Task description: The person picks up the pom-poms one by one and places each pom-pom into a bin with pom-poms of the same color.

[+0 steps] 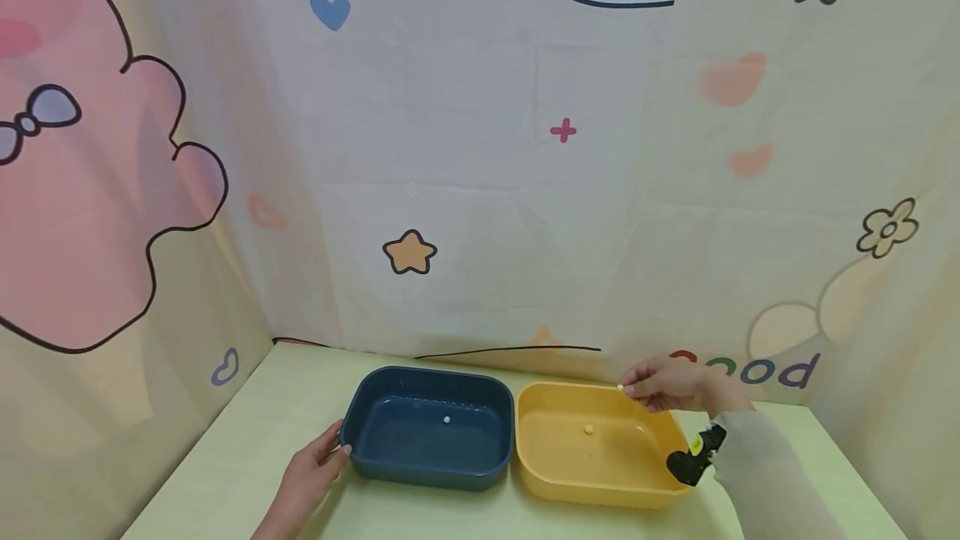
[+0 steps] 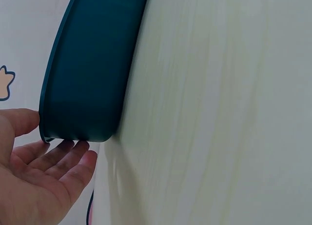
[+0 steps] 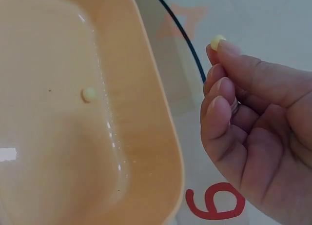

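Left hand (image 1: 309, 472) holds blue tray (image 1: 431, 475) containing white ball (image 1: 447, 420); yellow tray (image 1: 592, 493) contains yellow ball (image 1: 588, 430); right hand (image 1: 670, 384) pinches third ball (image 3: 216, 41), not yet placed.

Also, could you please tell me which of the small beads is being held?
It is the yellow bead pinched by the right hand; the other yellow one lies in the yellow tray, the white one in the blue tray.

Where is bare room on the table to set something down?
Bare table lies between left hand and left curtain, and in front of the blue tray and yellow tray. Crowded: where these trays adjoin, and the yellow tray's far rim, beside the right hand.
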`<state>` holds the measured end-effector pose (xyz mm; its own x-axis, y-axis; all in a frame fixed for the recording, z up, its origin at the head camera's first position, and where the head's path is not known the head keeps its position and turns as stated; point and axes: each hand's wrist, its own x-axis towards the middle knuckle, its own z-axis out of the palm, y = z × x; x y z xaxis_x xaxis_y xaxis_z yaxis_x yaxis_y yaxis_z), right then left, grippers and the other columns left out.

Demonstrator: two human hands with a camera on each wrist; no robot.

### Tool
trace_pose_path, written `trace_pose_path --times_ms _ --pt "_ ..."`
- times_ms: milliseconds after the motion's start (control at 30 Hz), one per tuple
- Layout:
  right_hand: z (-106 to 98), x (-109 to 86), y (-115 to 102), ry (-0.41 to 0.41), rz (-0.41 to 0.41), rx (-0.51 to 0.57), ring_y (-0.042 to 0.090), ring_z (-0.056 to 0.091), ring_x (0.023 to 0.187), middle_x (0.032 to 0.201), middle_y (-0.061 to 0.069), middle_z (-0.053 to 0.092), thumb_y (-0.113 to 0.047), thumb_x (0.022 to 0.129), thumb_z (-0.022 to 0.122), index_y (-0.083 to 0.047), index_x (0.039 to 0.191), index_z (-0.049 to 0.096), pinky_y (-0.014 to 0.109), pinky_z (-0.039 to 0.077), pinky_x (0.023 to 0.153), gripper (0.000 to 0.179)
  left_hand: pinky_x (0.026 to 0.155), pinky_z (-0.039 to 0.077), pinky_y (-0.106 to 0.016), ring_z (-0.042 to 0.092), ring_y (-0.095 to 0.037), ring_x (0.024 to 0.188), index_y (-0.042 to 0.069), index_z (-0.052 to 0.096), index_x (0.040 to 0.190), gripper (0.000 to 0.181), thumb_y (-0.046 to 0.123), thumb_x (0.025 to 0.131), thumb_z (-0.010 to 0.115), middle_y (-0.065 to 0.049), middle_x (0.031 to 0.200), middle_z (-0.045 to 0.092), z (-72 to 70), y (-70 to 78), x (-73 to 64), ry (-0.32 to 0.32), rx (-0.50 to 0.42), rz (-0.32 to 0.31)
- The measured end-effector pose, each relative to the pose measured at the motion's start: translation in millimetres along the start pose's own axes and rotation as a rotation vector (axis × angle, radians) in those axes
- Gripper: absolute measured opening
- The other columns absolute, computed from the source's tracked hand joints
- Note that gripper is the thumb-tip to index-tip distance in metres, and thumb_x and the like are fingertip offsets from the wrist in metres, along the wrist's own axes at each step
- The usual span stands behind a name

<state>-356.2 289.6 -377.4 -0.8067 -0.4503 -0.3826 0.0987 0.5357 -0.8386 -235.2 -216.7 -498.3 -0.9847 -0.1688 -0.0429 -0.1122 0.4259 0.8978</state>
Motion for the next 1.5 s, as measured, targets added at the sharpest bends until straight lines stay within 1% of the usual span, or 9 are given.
trace_pose_path --times_ms 233,500,600,700,800,900,1100,1333,1500 --pt "4 8.2 12 -0.009 0.036 0.048 0.011 0.055 0.076 0.085 -0.003 0.061 -0.01 0.102 0.062 -0.002 0.111 0.067 0.016 0.055 0.072 0.014 0.094 0.061 -0.045 0.054 -0.048 0.136 -0.008 0.039 0.152 0.056 0.012 0.103 0.054 -0.036 0.149 0.046 0.8 -0.3 0.2 0.0 -0.01 -0.01" --pt "6 17.3 25 -0.032 0.072 0.122 0.01 0.056 0.074 0.085 -0.002 0.064 -0.011 0.102 0.062 -0.008 0.104 0.07 0.016 0.056 0.072 0.009 0.093 0.061 -0.046 0.056 -0.048 0.134 -0.009 0.04 0.152 0.055 0.014 0.104 0.056 -0.037 0.148 0.047 0.2 -1.0 0.0 -0.005 0.002 -0.001" --pt "7 20.8 31 -0.017 0.096 0.12 0.01 0.058 0.073 0.084 -0.002 0.064 -0.012 0.101 0.063 -0.007 0.105 0.071 0.016 0.057 0.072 0.01 0.093 0.061 -0.046 0.057 -0.049 0.133 -0.01 0.039 0.151 0.056 0.013 0.104 0.056 -0.038 0.147 0.047 -0.2 -0.5 -0.6 -0.01 0.008 0.004" --pt "9 24.4 36 -0.011 0.112 0.117 0.009 0.058 0.073 0.084 -0.001 0.064 -0.013 0.101 0.064 -0.004 0.109 0.071 0.015 0.057 0.072 0.014 0.094 0.061 -0.046 0.057 -0.048 0.133 -0.009 0.039 0.152 0.055 0.012 0.104 0.055 -0.037 0.148 0.048 -0.4 1.5 -1.4 -0.01 0.004 -0.009" --pt "10 28.1 41 -0.027 0.117 0.132 0.007 0.058 0.072 0.083 -0.003 0.064 -0.012 0.102 0.062 -0.002 0.111 0.07 0.014 0.057 0.071 0.015 0.095 0.061 -0.047 0.057 -0.048 0.133 -0.009 0.038 0.153 0.055 0.011 0.104 0.054 -0.036 0.148 0.047 -0.5 3.2 -2.2 -0.01 -0.002 -0.019" --pt "12 31.7 45 -0.042 0.112 0.136 0.005 0.057 0.07 0.081 -0.004 0.063 -0.012 0.103 0.061 0.0 0.112 0.069 0.013 0.056 0.07 0.017 0.096 0.06 -0.048 0.056 -0.048 0.133 -0.009 0.039 0.152 0.055 0.012 0.104 0.054 -0.037 0.148 0.047 -0.5 3.1 -2.0 -0.011 0.003 -0.013" --pt "16 39.7 50 -0.031 0.137 0.125 0.005 0.056 0.071 0.079 -0.005 0.061 -0.012 0.103 0.059 0.004 0.119 0.066 0.012 0.055 0.069 0.023 0.097 0.06 -0.047 0.055 -0.048 0.135 -0.009 0.039 0.152 0.055 0.012 0.104 0.054 -0.036 0.149 0.047 -0.4 2.5 -0.4 -0.009 0.0 -0.008" --pt "18 45.6 54 -0.045 0.186 0.148 0.005 0.056 0.072 0.079 -0.006 0.062 -0.01 0.105 0.056 0.002 0.115 0.069 0.012 0.054 0.07 0.021 0.094 0.061 -0.047 0.057 -0.048 0.133 -0.009 0.039 0.152 0.055 0.012 0.104 0.055 -0.037 0.148 0.047 -0.4 1.1 -0.5 -0.004 0.011 -0.007" --pt "17 47.7 56 -0.073 0.196 0.138 0.004 0.056 0.069 0.077 -0.006 0.061 -0.011 0.106 0.054 -0.001 0.113 0.07 0.012 0.054 0.069 0.02 0.094 0.061 -0.047 0.057 -0.048 0.132 -0.01 0.04 0.151 0.055 0.012 0.104 0.055 -0.037 0.148 0.047 -0.3 -0.3 0.3 -0.001 0.019 -0.007"
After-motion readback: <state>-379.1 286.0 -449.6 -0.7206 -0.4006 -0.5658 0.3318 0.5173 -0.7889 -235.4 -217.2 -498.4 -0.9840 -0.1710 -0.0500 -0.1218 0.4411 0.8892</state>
